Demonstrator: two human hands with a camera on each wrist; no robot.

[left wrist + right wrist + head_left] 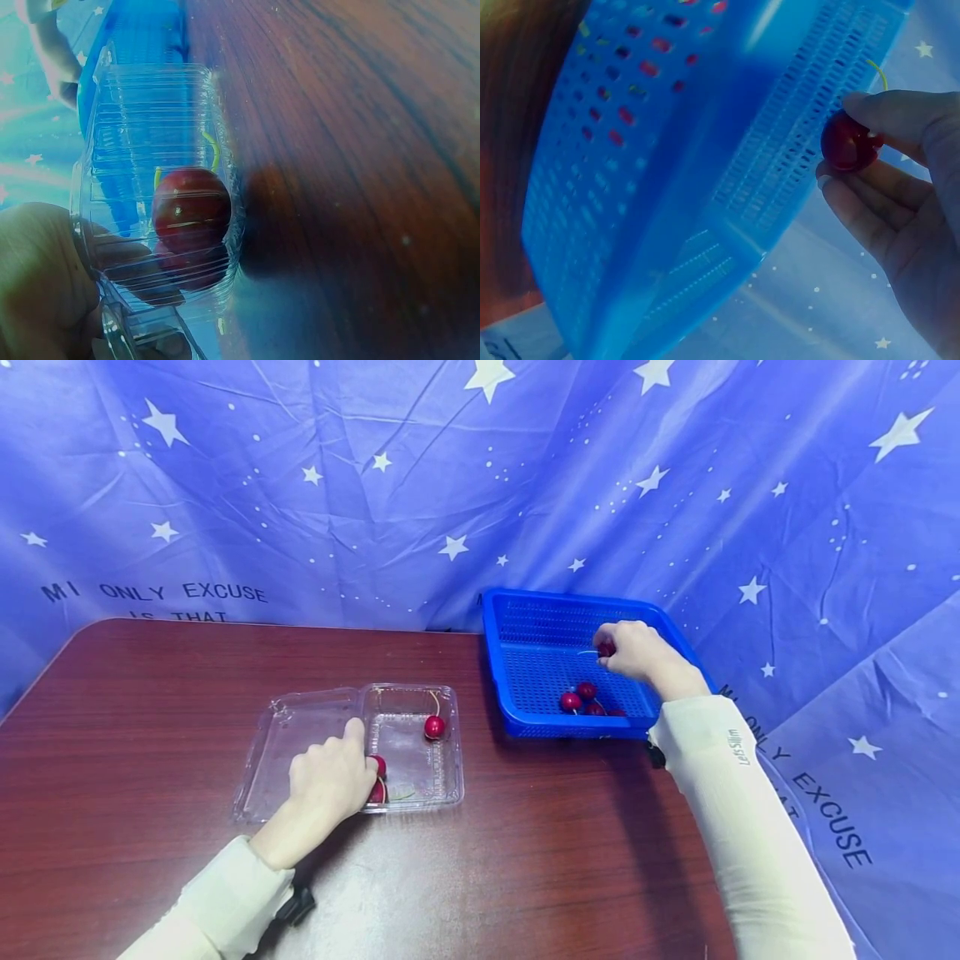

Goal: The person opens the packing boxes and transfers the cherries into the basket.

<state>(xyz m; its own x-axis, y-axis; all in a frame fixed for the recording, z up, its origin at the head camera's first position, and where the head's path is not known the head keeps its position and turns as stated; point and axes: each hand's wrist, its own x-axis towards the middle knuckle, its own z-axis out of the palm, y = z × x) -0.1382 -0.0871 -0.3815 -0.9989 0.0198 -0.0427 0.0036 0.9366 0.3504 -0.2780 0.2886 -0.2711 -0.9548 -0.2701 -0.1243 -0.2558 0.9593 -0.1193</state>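
Observation:
My right hand is over the blue basket, pinching a dark red cherry between thumb and fingertips, its thin stem sticking out. Several more cherries lie on the basket floor toward the near side. On the left stands a clear plastic box with its lid folded open. My left hand grips the box's hinge-side edge, the thumb inside. Close by that thumb sit two cherries with stems; a third cherry lies at the box's far right.
Both containers stand on a reddish-brown wooden table, the basket at its back right. Behind and to the right hangs a blue cloth with white stars and lettering. Black devices sit at the wrists.

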